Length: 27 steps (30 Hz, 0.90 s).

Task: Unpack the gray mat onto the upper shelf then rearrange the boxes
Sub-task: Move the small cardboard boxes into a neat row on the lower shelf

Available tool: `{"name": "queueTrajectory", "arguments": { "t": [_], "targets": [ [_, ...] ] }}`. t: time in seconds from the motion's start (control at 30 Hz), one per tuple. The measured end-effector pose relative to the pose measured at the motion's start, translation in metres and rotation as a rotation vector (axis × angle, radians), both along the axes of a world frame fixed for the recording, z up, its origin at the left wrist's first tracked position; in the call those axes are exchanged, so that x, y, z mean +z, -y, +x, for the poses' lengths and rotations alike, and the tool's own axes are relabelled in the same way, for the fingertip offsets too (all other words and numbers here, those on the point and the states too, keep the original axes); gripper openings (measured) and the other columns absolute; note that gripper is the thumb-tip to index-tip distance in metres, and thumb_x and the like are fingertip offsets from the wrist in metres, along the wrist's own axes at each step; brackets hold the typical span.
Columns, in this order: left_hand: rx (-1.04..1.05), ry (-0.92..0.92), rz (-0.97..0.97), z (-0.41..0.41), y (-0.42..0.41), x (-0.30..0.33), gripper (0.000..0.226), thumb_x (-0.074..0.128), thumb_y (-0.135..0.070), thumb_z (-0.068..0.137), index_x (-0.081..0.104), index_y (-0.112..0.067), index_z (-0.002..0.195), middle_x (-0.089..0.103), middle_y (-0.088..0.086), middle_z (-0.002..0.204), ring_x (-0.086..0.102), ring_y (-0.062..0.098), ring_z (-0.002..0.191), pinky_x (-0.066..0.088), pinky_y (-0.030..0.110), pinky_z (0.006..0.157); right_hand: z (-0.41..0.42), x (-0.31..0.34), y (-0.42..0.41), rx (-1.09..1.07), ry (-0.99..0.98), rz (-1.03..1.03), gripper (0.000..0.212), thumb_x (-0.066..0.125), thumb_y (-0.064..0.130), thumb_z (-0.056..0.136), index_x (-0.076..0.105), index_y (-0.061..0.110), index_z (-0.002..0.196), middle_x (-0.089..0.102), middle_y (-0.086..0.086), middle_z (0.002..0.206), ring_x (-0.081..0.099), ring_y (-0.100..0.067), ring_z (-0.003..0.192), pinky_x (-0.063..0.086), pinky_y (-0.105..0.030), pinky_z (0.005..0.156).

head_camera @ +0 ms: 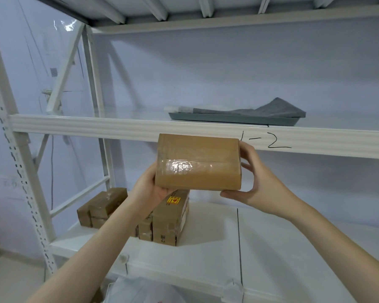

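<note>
I hold a taped brown cardboard box [198, 162] in the air in front of the upper shelf's beam, between both hands. My left hand [150, 188] grips its lower left corner and my right hand [258, 182] clasps its right end. On the upper shelf [118, 125] lies the gray mat [269, 110], rumpled, on a dark gray tray [234, 118]. Below my hands, on the lower shelf [271, 237], stand more brown boxes: a tall one with a yellow label [171, 217] and a low pair [103, 206] further left.
White metal shelving fills the view, with a perforated upright [20, 171] at left and a beam marked "1-2" [269, 139]. A white plastic bag [151, 289] lies below the lower shelf's front edge. The wall is close behind.
</note>
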<state>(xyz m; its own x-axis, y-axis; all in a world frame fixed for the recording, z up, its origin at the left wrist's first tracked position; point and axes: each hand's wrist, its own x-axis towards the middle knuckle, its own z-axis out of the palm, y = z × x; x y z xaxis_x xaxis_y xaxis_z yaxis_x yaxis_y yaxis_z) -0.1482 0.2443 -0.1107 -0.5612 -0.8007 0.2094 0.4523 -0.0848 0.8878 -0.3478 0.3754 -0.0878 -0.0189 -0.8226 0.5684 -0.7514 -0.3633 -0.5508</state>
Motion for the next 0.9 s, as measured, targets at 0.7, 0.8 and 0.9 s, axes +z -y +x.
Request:
{"name": "queueTrajectory", "arguments": {
  "t": [0.7, 0.8, 0.9],
  "targets": [
    [0.031, 0.101, -0.314, 0.021, -0.007, 0.014, 0.033, 0.028, -0.027, 0.102, 0.059, -0.024, 0.111, 0.073, -0.008, 0.096, 0.067, 0.008, 0.09, 0.056, 0.022, 0.074, 0.012, 0.004, 0.013, 0.103, 0.6, 0.427, 0.076, 0.016, 0.077, 0.081, 0.06, 0.021, 0.107, 0.066, -0.022, 0.064, 0.063, -0.038, 0.058, 0.053, -0.04, 0.064],
    [0.058, 0.115, -0.332, 0.02, -0.005, 0.022, 0.031, 0.032, -0.027, 0.102, 0.062, -0.027, 0.108, 0.074, -0.009, 0.096, 0.068, 0.008, 0.091, 0.056, 0.023, 0.075, 0.014, 0.012, 0.005, 0.108, 0.564, 0.367, 0.065, 0.015, 0.06, 0.094, 0.06, 0.014, 0.102, 0.066, -0.019, 0.064, 0.06, -0.037, 0.064, 0.051, -0.04, 0.068],
    [0.061, 0.097, -0.349, 0.017, -0.003, 0.033, 0.033, 0.033, -0.024, 0.102, 0.059, -0.018, 0.121, 0.07, -0.001, 0.11, 0.066, 0.014, 0.101, 0.056, 0.025, 0.077, 0.017, 0.021, -0.002, 0.053, 0.532, 0.282, 0.058, 0.016, 0.052, 0.097, 0.056, 0.015, 0.115, 0.071, -0.016, 0.07, 0.06, -0.032, 0.057, 0.053, -0.034, 0.073]
  ]
}}
